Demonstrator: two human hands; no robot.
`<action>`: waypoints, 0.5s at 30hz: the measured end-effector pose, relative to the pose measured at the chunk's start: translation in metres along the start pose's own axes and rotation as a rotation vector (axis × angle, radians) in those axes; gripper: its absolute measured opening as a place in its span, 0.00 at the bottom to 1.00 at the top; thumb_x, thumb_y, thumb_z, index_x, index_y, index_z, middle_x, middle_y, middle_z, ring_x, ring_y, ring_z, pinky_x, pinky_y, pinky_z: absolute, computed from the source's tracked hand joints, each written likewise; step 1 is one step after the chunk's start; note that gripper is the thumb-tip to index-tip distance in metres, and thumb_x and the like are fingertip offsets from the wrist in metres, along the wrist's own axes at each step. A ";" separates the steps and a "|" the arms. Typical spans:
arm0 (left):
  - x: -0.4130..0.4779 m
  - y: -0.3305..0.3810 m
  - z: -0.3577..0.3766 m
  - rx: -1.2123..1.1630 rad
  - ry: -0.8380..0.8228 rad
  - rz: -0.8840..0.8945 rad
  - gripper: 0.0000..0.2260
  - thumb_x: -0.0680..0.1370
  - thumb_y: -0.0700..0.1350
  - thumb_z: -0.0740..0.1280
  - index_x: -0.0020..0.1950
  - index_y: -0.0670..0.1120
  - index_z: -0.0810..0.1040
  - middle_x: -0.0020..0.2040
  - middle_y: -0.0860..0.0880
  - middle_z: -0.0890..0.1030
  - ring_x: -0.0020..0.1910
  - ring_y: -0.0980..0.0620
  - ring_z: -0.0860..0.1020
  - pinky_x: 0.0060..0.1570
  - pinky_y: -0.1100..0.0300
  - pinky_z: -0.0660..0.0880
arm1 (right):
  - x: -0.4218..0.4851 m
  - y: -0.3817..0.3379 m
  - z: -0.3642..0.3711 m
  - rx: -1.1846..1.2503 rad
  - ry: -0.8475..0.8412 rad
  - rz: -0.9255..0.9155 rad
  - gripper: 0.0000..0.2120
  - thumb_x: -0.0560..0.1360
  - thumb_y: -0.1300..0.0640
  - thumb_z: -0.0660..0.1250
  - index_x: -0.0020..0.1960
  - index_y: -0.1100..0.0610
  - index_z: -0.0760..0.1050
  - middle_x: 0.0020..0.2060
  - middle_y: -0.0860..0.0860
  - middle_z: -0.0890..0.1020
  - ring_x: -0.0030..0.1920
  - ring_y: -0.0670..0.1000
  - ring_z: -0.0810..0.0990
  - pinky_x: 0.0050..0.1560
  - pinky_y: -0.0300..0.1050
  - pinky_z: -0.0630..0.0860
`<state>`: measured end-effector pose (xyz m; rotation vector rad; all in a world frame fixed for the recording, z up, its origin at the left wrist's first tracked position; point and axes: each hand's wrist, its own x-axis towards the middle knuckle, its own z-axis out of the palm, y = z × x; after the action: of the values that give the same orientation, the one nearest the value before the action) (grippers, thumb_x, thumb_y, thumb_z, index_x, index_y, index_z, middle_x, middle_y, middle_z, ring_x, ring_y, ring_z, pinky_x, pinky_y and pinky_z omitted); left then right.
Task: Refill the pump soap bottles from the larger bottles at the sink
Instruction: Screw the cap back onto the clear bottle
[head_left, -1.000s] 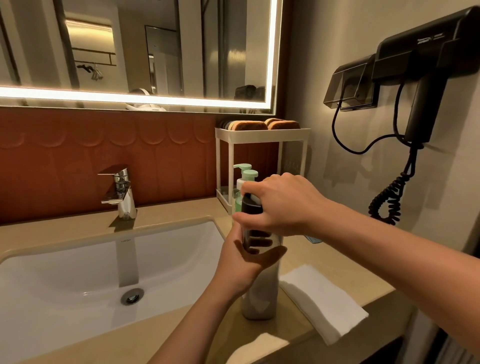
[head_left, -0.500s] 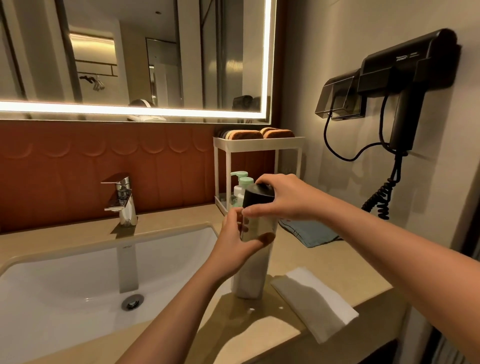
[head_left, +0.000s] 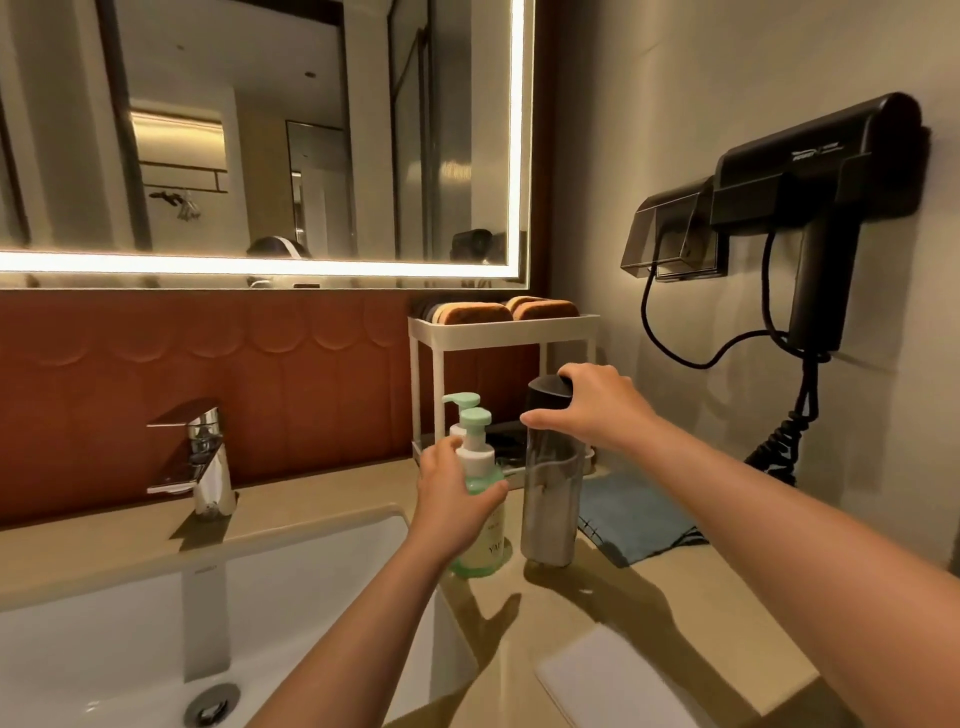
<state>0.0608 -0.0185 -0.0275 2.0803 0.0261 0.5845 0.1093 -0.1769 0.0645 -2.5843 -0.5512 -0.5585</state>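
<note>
Green pump bottle (head_left: 485, 540): pale lettering low on the front. The letters "YA" are legible just right of the left hand (head_left: 457, 509). The rest is covered by that hand or too faint.
Hair dryer (head_left: 815, 161) on the wall: white brand mark on the barrel, too blurred to read.
Sink (head_left: 311, 571): tiny mark on the back wall, illegible.

Right of the sink (head_left: 130, 623) stand three bottles: two green pump soap bottles, the front pump bottle (head_left: 485, 545) and the rear pump bottle (head_left: 458, 401), and one tall grey bottle (head_left: 550, 499). Right of the sink too are one white rack (head_left: 498, 325), at least two tan sponges (head_left: 478, 313), one blue cloth (head_left: 628, 519) and one white towel (head_left: 623, 686); behind the sink is one tap (head_left: 200, 457). Two hands show, the left hand (head_left: 452, 499) and the right hand (head_left: 589, 410).
</note>
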 end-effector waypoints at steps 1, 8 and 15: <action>0.003 -0.003 0.001 0.007 -0.002 -0.009 0.28 0.73 0.46 0.70 0.69 0.49 0.61 0.67 0.48 0.62 0.66 0.48 0.66 0.66 0.49 0.66 | 0.006 0.004 0.005 -0.001 -0.009 0.026 0.26 0.66 0.36 0.70 0.55 0.53 0.73 0.47 0.49 0.78 0.48 0.49 0.77 0.46 0.47 0.78; 0.019 -0.019 0.012 0.023 -0.022 -0.004 0.27 0.73 0.45 0.70 0.68 0.52 0.63 0.65 0.51 0.66 0.65 0.50 0.67 0.65 0.45 0.68 | 0.038 0.010 0.034 0.019 -0.063 0.131 0.24 0.69 0.41 0.70 0.56 0.57 0.73 0.49 0.53 0.79 0.49 0.52 0.77 0.42 0.44 0.74; 0.022 -0.027 0.012 0.030 -0.018 0.012 0.28 0.73 0.45 0.70 0.69 0.55 0.61 0.66 0.52 0.67 0.65 0.52 0.67 0.65 0.45 0.68 | 0.050 -0.003 0.055 0.031 -0.083 0.161 0.29 0.72 0.43 0.68 0.65 0.60 0.68 0.61 0.56 0.75 0.59 0.56 0.75 0.47 0.44 0.71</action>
<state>0.0909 -0.0073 -0.0458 2.1159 0.0124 0.5757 0.1662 -0.1330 0.0436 -2.6022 -0.3701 -0.3874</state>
